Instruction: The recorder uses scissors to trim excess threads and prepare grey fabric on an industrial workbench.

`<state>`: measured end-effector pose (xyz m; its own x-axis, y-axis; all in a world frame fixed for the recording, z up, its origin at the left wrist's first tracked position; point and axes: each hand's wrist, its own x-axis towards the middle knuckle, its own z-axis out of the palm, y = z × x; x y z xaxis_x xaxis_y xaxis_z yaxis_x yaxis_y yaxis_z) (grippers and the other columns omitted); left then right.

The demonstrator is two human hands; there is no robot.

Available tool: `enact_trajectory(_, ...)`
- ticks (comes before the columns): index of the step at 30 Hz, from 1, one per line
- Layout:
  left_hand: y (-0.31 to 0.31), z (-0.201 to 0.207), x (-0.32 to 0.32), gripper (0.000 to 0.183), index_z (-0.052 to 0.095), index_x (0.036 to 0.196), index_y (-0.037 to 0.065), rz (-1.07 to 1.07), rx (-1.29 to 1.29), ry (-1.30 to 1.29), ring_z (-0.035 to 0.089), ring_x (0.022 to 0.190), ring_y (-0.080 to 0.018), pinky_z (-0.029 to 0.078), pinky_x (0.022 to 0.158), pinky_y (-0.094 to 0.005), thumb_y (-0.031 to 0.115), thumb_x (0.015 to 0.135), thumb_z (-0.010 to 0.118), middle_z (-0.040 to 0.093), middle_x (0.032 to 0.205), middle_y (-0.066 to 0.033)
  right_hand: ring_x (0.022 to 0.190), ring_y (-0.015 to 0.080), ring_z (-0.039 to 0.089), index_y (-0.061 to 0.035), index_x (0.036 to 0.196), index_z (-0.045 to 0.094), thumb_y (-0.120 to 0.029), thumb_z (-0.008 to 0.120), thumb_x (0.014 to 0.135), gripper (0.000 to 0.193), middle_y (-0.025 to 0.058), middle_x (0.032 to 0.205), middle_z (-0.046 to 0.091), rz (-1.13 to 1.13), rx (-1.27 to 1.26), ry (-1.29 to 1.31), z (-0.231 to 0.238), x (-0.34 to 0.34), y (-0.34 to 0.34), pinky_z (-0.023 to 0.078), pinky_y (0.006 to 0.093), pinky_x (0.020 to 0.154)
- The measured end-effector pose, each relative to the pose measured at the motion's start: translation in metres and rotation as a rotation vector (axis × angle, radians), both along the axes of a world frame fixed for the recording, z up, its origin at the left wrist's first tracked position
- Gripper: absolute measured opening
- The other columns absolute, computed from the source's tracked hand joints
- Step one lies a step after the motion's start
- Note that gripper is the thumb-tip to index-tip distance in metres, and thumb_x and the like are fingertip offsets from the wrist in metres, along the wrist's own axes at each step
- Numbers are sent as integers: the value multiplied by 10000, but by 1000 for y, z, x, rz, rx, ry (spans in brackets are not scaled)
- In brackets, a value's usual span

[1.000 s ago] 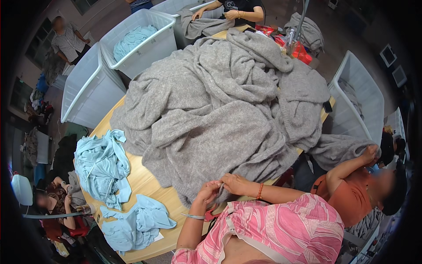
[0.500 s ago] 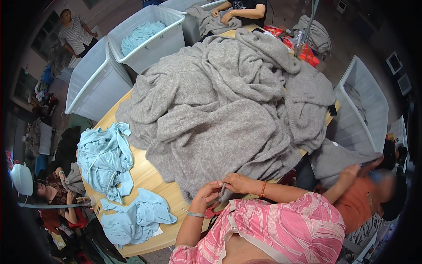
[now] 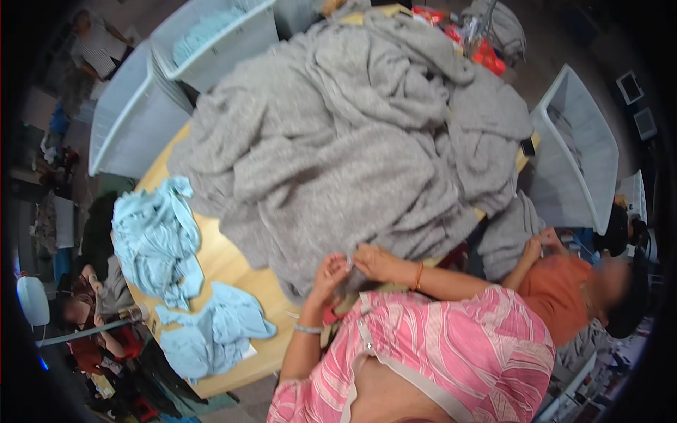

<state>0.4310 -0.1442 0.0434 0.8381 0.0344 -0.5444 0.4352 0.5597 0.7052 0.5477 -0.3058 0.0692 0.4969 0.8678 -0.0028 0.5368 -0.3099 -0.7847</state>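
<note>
A large heap of grey knit garments (image 3: 352,169) covers most of the wooden table. At its near edge, my left hand (image 3: 328,278) and my right hand (image 3: 379,264) are close together with fingertips pinched. Between them the view is blurred, and what the fingers hold cannot be made out; grey knit lies right beneath and behind them. A metal bangle circles my left wrist, and a beaded bracelet circles my right.
Light blue garments lie in two piles, one farther (image 3: 156,240) and one nearer (image 3: 211,335), on the table's left (image 3: 233,275). Pale plastic bins stand behind left (image 3: 134,120) and right (image 3: 575,158). A person in orange (image 3: 557,292) handles grey cloth close at my right.
My hands have drawn slightly apart at the fingertips. The whole view has shifted, so the table sits higher and farther left. The person at right has lowered the grey cloth.
</note>
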Motion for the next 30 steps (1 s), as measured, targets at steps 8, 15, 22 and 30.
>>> enact_trajectory(8, -15, 16, 10, 160, 620, 897, 19, -173, 713, -84, 548, 728, -92, 451, 678, -255, 122, 781, 660, 610, 753, -19, 700, 344, 577, 5, 768, 587, -111, 624, 758, 123, 168, 768, 564, -51, 30, 276, 16, 17, 3, 453, 397, 611)
enact_trajectory(15, -29, 39, 11, 96, 651, 740, 50, -410, 1318, -178, 592, 655, -350, 449, 633, -384, 136, 699, 646, 604, 640, -160, 775, 341, 592, 21, 798, 582, -82, 599, 766, 109, 169, 813, 584, 21, -60, 383, 4, 3, -11, 468, 385, 678)
enact_trajectory(22, -29, -4, -8, 222, 621, 964, 13, -159, 639, -149, 637, 723, -301, 501, 677, -363, 44, 744, 622, 633, 777, -164, 867, 374, 572, 16, 849, 558, -84, 560, 753, 139, 194, 863, 579, 172, -164, 313, -2, -4, -19, 455, 411, 772)
enact_trajectory(30, -29, -7, 35, 138, 621, 897, 10, -127, 1298, -181, 604, 736, -352, 483, 657, -392, 98, 790, 622, 624, 824, -180, 802, 382, 588, 18, 829, 586, -131, 570, 739, 175, 212, 828, 592, 108, -76, 258, -1, 1, -9, 473, 432, 734)
